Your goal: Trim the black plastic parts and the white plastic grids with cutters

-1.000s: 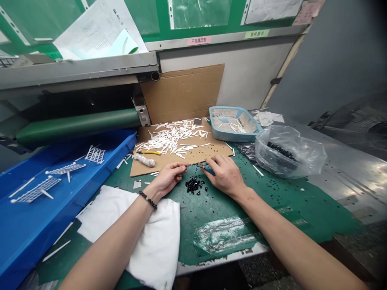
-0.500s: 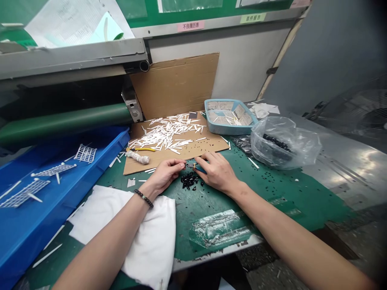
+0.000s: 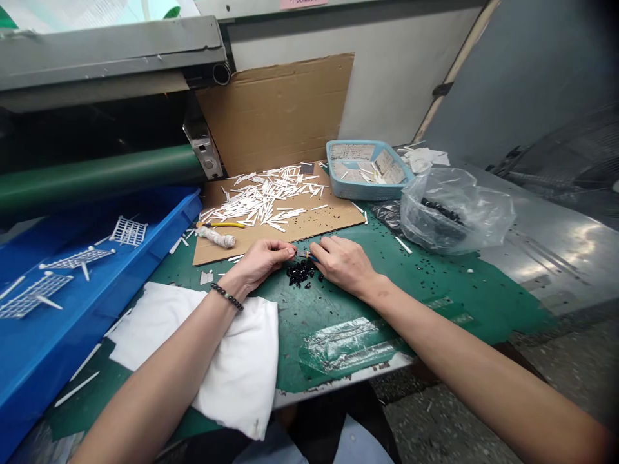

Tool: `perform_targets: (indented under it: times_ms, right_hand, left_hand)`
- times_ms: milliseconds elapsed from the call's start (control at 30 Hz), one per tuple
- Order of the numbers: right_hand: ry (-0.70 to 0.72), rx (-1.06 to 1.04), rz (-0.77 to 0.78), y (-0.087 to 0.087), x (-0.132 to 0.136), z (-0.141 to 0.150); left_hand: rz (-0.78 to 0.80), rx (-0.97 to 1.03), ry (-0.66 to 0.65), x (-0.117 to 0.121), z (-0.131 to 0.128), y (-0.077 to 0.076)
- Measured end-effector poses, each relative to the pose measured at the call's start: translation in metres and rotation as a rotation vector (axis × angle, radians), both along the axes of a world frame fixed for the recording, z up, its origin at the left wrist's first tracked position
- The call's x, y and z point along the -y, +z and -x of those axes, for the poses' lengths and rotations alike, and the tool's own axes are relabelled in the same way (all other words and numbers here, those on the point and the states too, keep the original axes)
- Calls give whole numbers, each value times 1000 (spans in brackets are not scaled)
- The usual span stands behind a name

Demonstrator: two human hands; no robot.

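My right hand [image 3: 345, 263] is closed around small cutting pliers [image 3: 312, 257] with blue handles, whose jaws point left toward my other hand. Thumb and forefinger of my left hand [image 3: 267, 259] pinch a tiny black piece [image 3: 295, 253] right by the jaws; most of it is hidden. A beaded bracelet [image 3: 226, 296] circles my left wrist. Just below both hands, a heap of shiny black pieces [image 3: 300, 273] lies on the green mat [image 3: 290, 341]. Behind them, many white sticks [image 3: 264, 198] are spread over a cardboard sheet [image 3: 333, 219].
A blue tray [image 3: 97, 303] with white plastic lattices stands at left, beside a white cloth [image 3: 242, 361]. Yellow-handled pliers [image 3: 227, 225] lie on the cardboard. At back right are a light-blue basket [image 3: 365, 190] and a clear bag [image 3: 476, 219] holding black pieces.
The view has tipped downward, so the bench appears higher. Both hands stay close together over the heap; the pliers' jaws and my left fingertips have shifted only slightly.
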State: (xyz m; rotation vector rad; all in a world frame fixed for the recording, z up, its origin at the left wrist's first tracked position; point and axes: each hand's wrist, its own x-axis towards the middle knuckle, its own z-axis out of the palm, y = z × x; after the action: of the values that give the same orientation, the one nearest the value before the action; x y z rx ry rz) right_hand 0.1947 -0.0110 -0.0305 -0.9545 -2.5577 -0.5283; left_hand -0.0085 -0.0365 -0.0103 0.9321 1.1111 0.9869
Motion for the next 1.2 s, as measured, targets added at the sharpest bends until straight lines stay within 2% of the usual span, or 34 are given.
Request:
perform_targets:
  times_ms: [233, 367, 433, 500, 633, 733, 833, 1000, 1200]
  right_hand:
    - [-36, -231, 13, -2, -9, -5]
    - [-74, -253, 9, -3, -17, -13]
    - [-82, -243, 24, -3, -18, -15]
    - [-86, -238, 41, -4, -19, -15]
    - [-85, -240, 58, -4, -19, -14]
    - [-88, -246, 73, -3, -18, -15]
    - [-85, -255, 92, -2, -18, -15]
    - [-69, -264, 107, 0, -18, -15]
    - [-71, -260, 114, -1, -17, -15]
  left_hand:
    - [36, 105, 42, -2, 12, -1]
    - [82, 312, 31, -2, 24, 0]
    - [98, 344, 30, -1, 25, 1]
    - [78, 187, 20, 0, 21, 2]
    - [-138, -504, -109, 3, 11, 3]
    - [-285, -797, -222, 6, 9, 4]
    - [-337, -872, -247, 9, 12, 4]
    - [-407, -830, -261, 11, 16, 5]
    - [-319, -817, -247, 12, 10, 10]
